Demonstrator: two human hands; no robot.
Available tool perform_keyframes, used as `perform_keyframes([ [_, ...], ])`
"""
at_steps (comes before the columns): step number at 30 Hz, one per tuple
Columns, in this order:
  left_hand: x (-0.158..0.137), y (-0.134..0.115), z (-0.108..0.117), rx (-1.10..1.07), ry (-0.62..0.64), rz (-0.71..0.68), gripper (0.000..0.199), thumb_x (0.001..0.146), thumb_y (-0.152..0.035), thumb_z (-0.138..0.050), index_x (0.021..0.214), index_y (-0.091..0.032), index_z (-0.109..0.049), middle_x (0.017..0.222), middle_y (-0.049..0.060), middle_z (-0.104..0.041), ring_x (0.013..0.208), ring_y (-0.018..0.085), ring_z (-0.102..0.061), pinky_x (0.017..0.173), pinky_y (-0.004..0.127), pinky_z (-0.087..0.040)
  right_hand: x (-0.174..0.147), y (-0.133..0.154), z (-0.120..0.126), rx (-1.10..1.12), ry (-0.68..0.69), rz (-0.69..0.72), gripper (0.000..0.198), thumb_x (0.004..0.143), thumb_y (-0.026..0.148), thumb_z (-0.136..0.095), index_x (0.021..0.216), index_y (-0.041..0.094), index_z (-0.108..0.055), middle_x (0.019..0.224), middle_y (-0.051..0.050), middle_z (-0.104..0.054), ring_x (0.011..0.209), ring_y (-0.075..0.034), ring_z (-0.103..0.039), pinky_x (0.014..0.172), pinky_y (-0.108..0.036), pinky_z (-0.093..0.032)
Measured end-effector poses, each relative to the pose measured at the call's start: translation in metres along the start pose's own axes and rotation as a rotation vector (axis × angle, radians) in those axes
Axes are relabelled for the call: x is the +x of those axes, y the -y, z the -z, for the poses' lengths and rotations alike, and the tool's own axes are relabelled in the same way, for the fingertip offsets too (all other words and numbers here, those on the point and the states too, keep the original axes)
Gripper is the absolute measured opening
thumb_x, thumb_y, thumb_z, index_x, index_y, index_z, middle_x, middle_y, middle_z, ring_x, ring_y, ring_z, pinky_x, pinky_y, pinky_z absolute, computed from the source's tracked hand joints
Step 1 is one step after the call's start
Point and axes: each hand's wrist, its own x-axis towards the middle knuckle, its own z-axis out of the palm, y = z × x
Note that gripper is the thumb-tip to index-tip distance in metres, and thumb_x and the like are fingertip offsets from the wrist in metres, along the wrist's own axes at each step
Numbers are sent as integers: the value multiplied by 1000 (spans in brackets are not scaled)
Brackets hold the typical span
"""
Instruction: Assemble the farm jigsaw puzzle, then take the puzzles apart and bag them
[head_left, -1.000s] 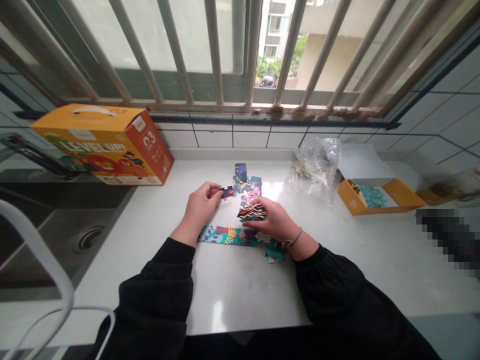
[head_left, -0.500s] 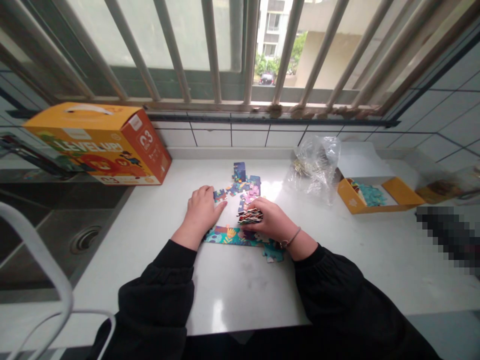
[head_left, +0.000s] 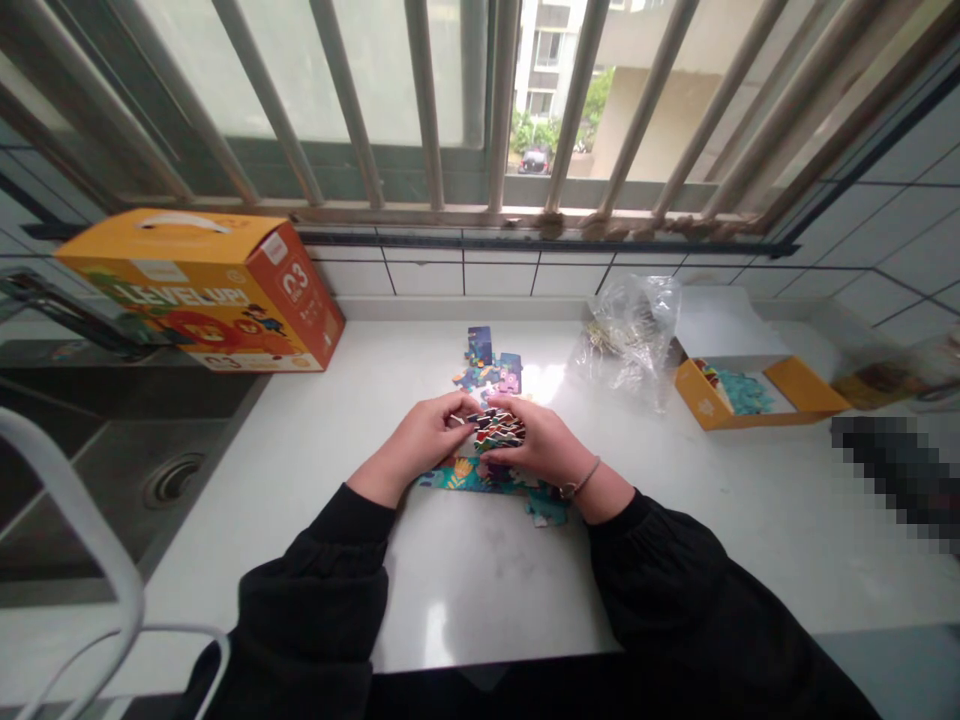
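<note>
A stack of jigsaw puzzle pieces [head_left: 500, 428] with white edges sits in my right hand [head_left: 547, 445], gripped between thumb and fingers above the counter. Against the stack's left side, my left hand [head_left: 424, 440] pinches at a puzzle piece, mostly hidden by the fingers. Behind the hands lie joined dark blue and pink puzzle pieces [head_left: 480, 346]. A joined teal strip of puzzle [head_left: 459, 475] with a yellow plant runs in front of them, partly under my right hand, with teal pieces [head_left: 547, 508] at its right end.
An orange box [head_left: 199, 300] with a handle stands at the back left beside the sink [head_left: 142, 450]. At the back right are a clear plastic bag [head_left: 634, 335] and an open yellow box [head_left: 761, 400] holding more pieces. A white cable [head_left: 90, 530] crosses the near left.
My left hand has moved right, from the left end of the puzzle to the stack. The piece beside it no longer shows there. The stack has turned slightly in my right hand.
</note>
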Motion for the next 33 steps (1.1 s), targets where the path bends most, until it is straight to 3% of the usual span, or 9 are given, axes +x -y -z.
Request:
perform_keyframes([
  [3,-3,-5,-6,-114,25,-44,32,92,-20,-61,123,-22,-71,115,6,-79,101,21,-75,90,36,-60,1,-2,1,-89,-27,-9,47,76,39,-100,110,23,-73,109,-7,-71,102,-27,-68,89,-40,-57],
  [5,-2,-4,-5,-116,-48,-17,35,93,-21,-61,128,-22,-68,122,8,-78,107,22,-75,91,38,-62,2,-2,2,-128,-67,-20,42,77,42,-99,99,23,-69,104,-6,-66,96,-25,-65,85,-39,-56],
  [9,15,-1,0,119,-279,48,26,98,-32,-64,120,-22,-73,128,11,-74,113,26,-72,93,42,-63,3,-1,2,-118,-60,-14,42,80,42,-98,94,23,-63,103,-5,-65,97,-25,-64,87,-38,-56],
  [13,56,0,-5,314,-275,-29,33,97,-34,-71,127,-23,-75,138,13,-70,135,31,-63,118,51,-51,3,0,1,-113,-30,3,43,80,41,-98,96,23,-63,105,-6,-66,99,-26,-64,88,-39,-56],
  [20,104,13,-15,349,-412,30,15,96,-24,-69,99,-18,-82,116,15,-79,122,32,-68,118,52,-48,2,-2,5,-124,-40,-7,42,80,43,-97,93,23,-63,102,-6,-67,97,-26,-64,86,-39,-55],
  [23,96,9,-9,276,-454,8,18,99,-27,-67,103,-19,-83,116,12,-81,117,28,-72,111,46,-54,2,-2,7,-106,-67,-32,40,80,44,-96,96,22,-65,102,-6,-69,96,-25,-66,86,-38,-55],
  [28,59,-1,4,-126,-514,-2,29,94,-42,-79,109,-18,-81,107,10,-82,97,23,-77,92,40,-62,2,2,13,29,-212,-140,43,84,52,-91,107,22,-71,104,-7,-77,94,-25,-71,85,-36,-55],
  [30,44,0,5,-81,-524,0,30,92,-45,-81,107,-18,-79,106,9,-80,97,23,-76,90,40,-63,2,2,17,60,-301,-214,45,84,57,-89,105,22,-71,102,-7,-78,92,-25,-73,82,-36,-55],
  [33,31,4,-2,223,-441,-80,42,86,-46,-89,118,-21,-79,121,11,-75,114,28,-71,103,46,-58,2,1,21,89,-406,-317,45,86,63,-84,96,23,-69,93,-6,-78,84,-24,-72,75,-34,-54],
])
